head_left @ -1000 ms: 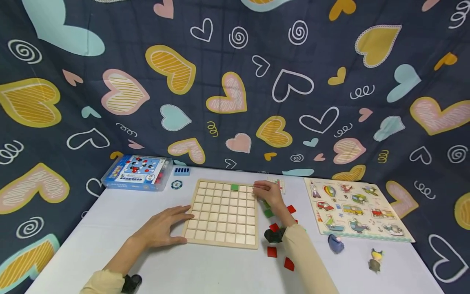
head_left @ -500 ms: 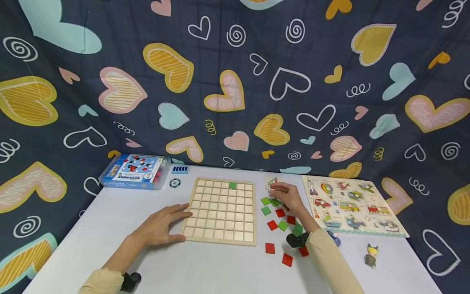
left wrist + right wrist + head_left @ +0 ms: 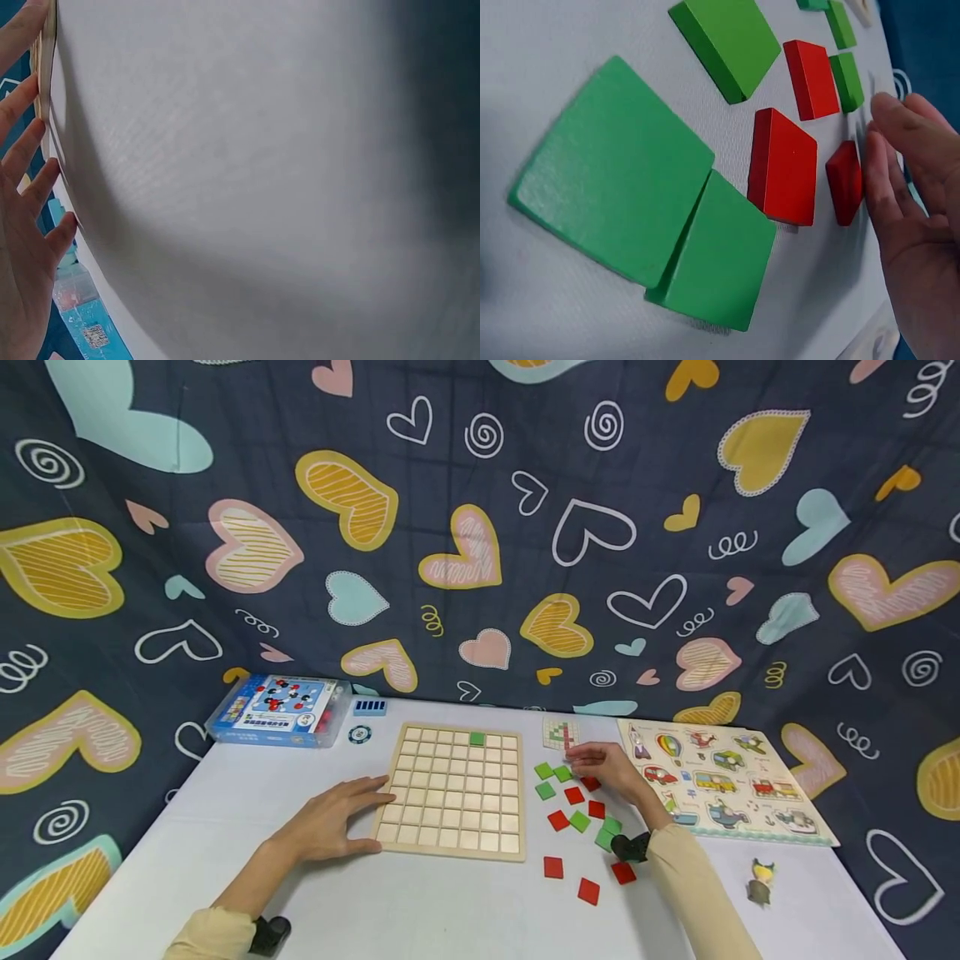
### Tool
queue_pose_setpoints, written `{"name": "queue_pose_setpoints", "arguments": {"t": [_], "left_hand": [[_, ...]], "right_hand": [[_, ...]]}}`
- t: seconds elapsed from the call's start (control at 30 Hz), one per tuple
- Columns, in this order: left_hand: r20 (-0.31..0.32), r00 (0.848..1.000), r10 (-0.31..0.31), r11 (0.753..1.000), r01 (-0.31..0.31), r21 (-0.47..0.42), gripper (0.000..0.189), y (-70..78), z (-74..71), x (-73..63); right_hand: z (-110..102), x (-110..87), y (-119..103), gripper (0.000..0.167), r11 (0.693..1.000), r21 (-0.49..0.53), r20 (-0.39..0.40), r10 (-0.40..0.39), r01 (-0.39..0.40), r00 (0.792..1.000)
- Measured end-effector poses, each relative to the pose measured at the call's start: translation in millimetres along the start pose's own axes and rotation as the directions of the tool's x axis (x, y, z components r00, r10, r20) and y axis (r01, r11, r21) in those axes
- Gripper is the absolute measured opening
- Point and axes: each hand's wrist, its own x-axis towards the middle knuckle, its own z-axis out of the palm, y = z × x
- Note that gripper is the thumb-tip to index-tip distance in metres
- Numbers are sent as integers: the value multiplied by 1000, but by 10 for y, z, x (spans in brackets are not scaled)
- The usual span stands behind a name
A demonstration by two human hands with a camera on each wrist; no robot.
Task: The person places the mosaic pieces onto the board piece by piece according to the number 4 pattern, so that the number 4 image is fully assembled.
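Observation:
A wooden grid board (image 3: pixel 450 855) lies in the middle of the table, with one green tile (image 3: pixel 477 739) in its far row. My left hand (image 3: pixel 330 821) rests along the board's left edge, fingers spread; in the left wrist view its fingertips (image 3: pixel 28 127) lie at the board's side. My right hand (image 3: pixel 609 770) is right of the board, low over the loose tiles, its fingers loosely bent. Under it lies a red tile (image 3: pixel 845 182), close beside the fingers in the right wrist view. Several more green tiles (image 3: pixel 615 172) and red tiles (image 3: pixel 786 166) are scattered around.
Behind the tiles lies a small pattern card (image 3: pixel 557 732). A picture puzzle board (image 3: pixel 678 752) is at the right, with a small figurine (image 3: pixel 761 883) in front. At the back left are a clear plastic box (image 3: pixel 277 710), a round chip (image 3: pixel 360 734) and a blue striped piece (image 3: pixel 370 707).
My right hand has moved from the board's far right corner rightward and slightly nearer, over the loose tiles. My left hand stays at the board's edge.

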Motion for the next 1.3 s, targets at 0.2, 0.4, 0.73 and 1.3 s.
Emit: {"name": "queue_pose_setpoints", "arguments": {"t": [0.2,0.4,0.73,1.3], "left_hand": [[3,1000,-3,1000,3,3,70,12,3,8],[-12,1000,4,1000,-4,3,70,3,12,5],[13,1000,-19,1000,19,-5,72,-6,25,8],[12,1000,-16,1000,16,4,71,-18,16,-11]], "right_hand": [[-15,45,6,34,1000,-3,53,17,-17,998],[-26,79,-20,31,999,-27,82,42,-40,996],[-44,84,-36,28,997,-44,101,62,-58,993],[2,49,-16,27,997,-32,20,75,-75,997]]}}
